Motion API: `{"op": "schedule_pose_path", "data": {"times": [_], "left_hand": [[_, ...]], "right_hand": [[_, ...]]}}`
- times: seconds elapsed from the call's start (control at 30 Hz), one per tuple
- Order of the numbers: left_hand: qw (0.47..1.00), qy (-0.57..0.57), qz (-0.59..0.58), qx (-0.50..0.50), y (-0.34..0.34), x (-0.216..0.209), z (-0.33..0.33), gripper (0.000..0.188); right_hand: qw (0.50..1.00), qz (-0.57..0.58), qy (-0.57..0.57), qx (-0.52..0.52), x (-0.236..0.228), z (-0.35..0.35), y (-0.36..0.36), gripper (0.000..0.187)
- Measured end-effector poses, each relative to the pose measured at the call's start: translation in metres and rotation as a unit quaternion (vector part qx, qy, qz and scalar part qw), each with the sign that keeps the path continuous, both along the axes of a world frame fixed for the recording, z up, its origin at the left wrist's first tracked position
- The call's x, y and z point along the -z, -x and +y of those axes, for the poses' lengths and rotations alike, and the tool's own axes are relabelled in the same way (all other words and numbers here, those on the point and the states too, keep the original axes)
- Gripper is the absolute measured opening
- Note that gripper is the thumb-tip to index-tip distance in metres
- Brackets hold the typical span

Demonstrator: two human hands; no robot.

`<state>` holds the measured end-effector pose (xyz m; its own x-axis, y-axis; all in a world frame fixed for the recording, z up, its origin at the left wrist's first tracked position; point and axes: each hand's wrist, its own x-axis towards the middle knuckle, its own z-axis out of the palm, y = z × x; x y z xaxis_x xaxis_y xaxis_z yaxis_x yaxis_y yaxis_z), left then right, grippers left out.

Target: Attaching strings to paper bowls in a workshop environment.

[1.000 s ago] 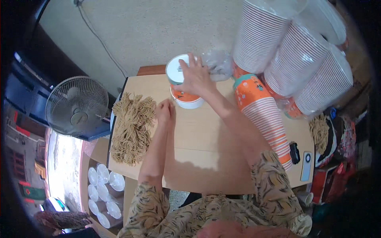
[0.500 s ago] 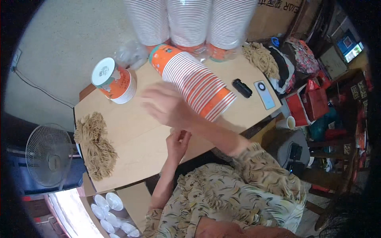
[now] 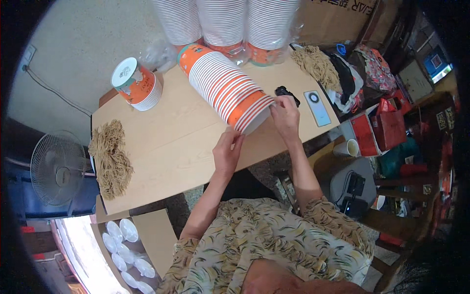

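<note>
A long stack of nested orange and white paper cups (image 3: 223,78) lies on its side on the table, with its open mouth toward me. My left hand (image 3: 228,151) pinches the near rim of the end cup at its lower left. On the other side of that same rim, my right hand (image 3: 285,115) has its fingers closed round the edge. A shorter upside-down stack of the same cups (image 3: 139,85) stands at the left, its white base on top.
Tall wrapped cup stacks (image 3: 223,22) stand at the back of the wooden table (image 3: 171,142). Tan stringy bundles lie left (image 3: 111,159) and right (image 3: 318,66). A phone (image 3: 318,109) and a black object (image 3: 288,94) are at the right. An open carton (image 3: 156,235) holds clear plastic pieces below left.
My right hand has swung from left of the lying stack to the right side of its mouth. My left hand has risen to the rim. The whole view has shifted slightly.
</note>
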<state>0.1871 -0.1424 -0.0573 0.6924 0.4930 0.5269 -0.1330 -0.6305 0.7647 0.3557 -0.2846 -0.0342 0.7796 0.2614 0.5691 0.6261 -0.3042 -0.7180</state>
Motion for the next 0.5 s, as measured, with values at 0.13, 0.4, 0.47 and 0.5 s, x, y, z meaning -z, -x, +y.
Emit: {"op": "schedule_pose_path", "data": {"times": [0.13, 0.4, 0.47, 0.5], "left_hand": [[0.999, -0.026, -0.008, -0.023, -0.004, 0.001, -0.005, 0.019], [0.998, -0.012, 0.01, -0.069, -0.01, -0.002, 0.0, 0.019], [0.997, -0.019, -0.001, -0.076, -0.013, -0.003, 0.003, 0.018], [0.996, -0.028, -0.013, -0.081, -0.014, -0.003, 0.003, 0.017]], "right_hand": [[0.999, -0.005, 0.031, 0.0, 0.004, -0.002, -0.011, 0.024], [0.998, 0.033, 0.037, -0.044, 0.002, 0.0, -0.016, 0.024], [0.996, 0.049, 0.025, -0.069, 0.0, 0.001, -0.017, 0.021], [0.996, 0.048, 0.026, -0.071, 0.001, 0.002, -0.017, 0.021]]}}
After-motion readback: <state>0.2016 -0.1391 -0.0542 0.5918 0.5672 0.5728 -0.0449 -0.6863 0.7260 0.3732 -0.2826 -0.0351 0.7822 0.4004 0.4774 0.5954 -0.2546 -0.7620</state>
